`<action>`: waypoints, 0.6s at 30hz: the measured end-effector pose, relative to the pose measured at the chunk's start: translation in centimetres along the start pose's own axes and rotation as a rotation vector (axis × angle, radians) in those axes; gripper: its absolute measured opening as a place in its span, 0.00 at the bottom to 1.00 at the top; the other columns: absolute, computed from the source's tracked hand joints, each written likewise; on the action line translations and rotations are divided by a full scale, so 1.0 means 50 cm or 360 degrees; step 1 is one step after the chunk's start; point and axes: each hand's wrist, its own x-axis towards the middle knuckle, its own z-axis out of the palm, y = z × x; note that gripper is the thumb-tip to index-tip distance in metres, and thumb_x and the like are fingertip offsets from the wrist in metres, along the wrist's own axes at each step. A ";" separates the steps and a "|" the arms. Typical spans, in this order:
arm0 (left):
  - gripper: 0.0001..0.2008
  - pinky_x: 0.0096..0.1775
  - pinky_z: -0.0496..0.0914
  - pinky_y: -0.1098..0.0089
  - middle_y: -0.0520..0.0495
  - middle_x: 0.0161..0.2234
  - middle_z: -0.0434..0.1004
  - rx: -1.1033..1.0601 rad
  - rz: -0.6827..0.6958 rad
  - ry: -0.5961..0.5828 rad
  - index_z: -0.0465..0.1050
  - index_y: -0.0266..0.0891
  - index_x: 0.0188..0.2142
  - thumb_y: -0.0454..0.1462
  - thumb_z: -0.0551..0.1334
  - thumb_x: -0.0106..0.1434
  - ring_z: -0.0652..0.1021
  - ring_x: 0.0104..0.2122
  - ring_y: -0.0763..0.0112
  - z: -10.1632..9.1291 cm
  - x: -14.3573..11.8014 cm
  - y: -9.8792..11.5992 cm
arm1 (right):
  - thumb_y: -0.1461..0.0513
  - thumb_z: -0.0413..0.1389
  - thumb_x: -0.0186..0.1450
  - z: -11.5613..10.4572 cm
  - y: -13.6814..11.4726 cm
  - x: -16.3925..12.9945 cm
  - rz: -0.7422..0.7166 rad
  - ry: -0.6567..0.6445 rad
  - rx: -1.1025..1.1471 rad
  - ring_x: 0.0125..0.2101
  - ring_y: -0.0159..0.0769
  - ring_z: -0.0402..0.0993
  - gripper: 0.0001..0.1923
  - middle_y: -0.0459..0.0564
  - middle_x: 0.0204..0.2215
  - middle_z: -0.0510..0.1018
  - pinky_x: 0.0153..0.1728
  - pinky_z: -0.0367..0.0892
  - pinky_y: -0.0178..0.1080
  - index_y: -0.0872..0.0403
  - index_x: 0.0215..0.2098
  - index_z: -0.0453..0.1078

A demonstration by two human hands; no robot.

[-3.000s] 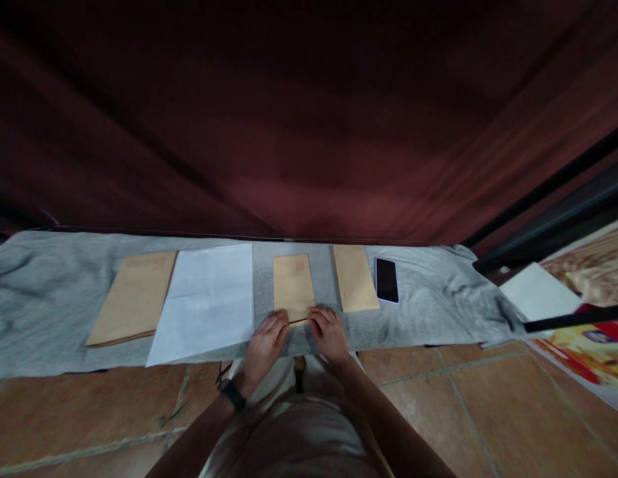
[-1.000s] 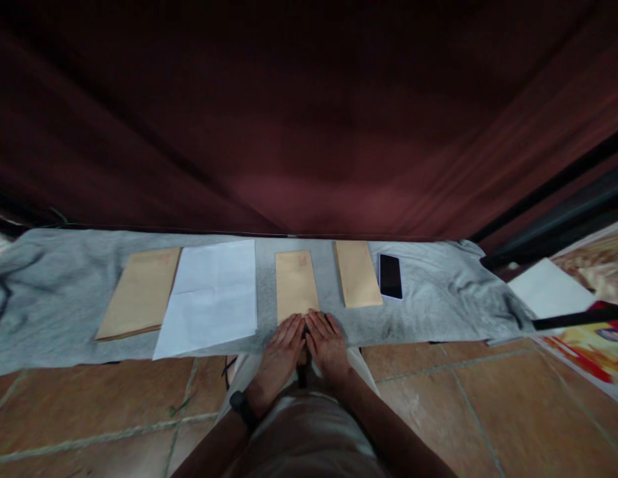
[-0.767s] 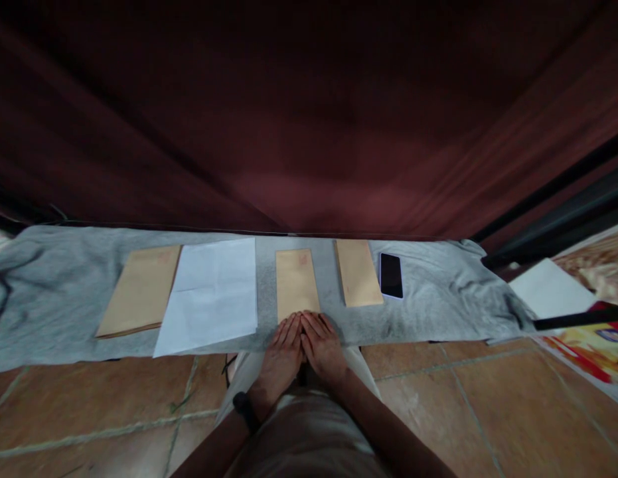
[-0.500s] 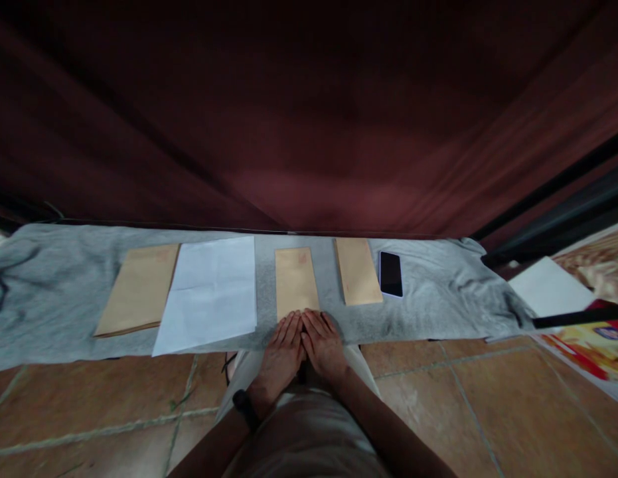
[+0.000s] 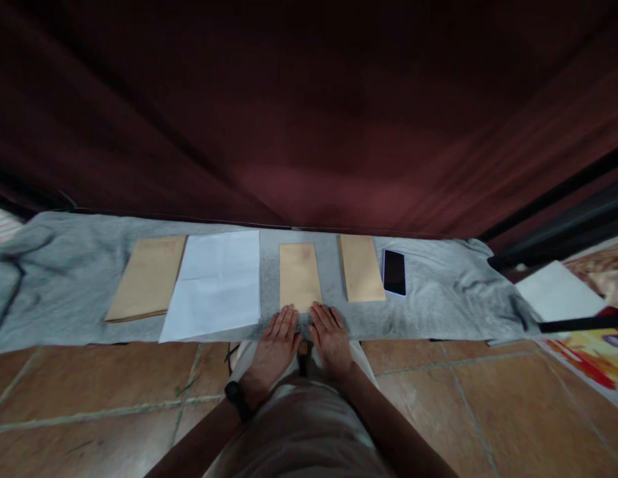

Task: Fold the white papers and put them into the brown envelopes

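Note:
A narrow brown envelope (image 5: 299, 276) lies flat on the grey cloth (image 5: 438, 292) right in front of me. My left hand (image 5: 276, 338) rests flat on the cloth at the envelope's near left corner, fingers spread, holding nothing. Beside it, my right hand (image 5: 329, 334) lies flat at the near right corner, fingertips touching the envelope's near edge. A small gap separates the two hands. A black watch sits on my left wrist.
A second narrow envelope (image 5: 361, 267) and a black phone (image 5: 394, 272) lie to the right. To the left are a white sheet (image 5: 216, 284) and a larger brown envelope stack (image 5: 147, 279). A dark red curtain hangs behind. Tiled floor lies below the cloth.
My hands, pressed together on the envelope's near end half a second ago, have slid apart and back toward me, uncovering the envelope's near edge. The view has shifted slightly.

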 end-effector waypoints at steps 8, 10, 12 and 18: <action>0.27 0.68 0.61 0.53 0.29 0.68 0.63 0.0068 0.0051 -0.0102 0.60 0.26 0.68 0.38 0.50 0.73 0.62 0.70 0.53 -0.006 0.005 0.005 | 0.61 0.46 0.77 -0.001 0.004 -0.002 -0.0021 0.0005 -0.0027 0.69 0.44 0.59 0.25 0.57 0.67 0.68 0.70 0.53 0.53 0.58 0.69 0.62; 0.27 0.68 0.61 0.53 0.28 0.68 0.63 0.0088 0.0073 -0.0122 0.60 0.25 0.68 0.36 0.50 0.73 0.62 0.70 0.52 -0.005 0.006 0.005 | 0.60 0.46 0.77 0.000 -0.007 0.003 -0.0098 -0.0050 -0.0003 0.69 0.42 0.59 0.25 0.56 0.68 0.67 0.70 0.54 0.51 0.57 0.70 0.61; 0.28 0.68 0.60 0.53 0.28 0.69 0.62 0.0094 0.0093 -0.0137 0.59 0.25 0.69 0.34 0.50 0.71 0.61 0.70 0.53 -0.003 0.006 0.004 | 0.60 0.45 0.78 0.001 -0.019 0.009 -0.0159 -0.0105 0.0017 0.69 0.41 0.60 0.25 0.55 0.68 0.67 0.70 0.54 0.50 0.57 0.71 0.61; 0.31 0.69 0.58 0.51 0.28 0.70 0.59 0.0068 0.0087 -0.0146 0.51 0.27 0.72 0.34 0.49 0.71 0.60 0.71 0.54 0.003 0.000 0.003 | 0.60 0.45 0.78 0.005 -0.032 0.016 -0.0149 -0.0137 0.0007 0.69 0.41 0.60 0.25 0.54 0.68 0.67 0.71 0.52 0.51 0.55 0.71 0.60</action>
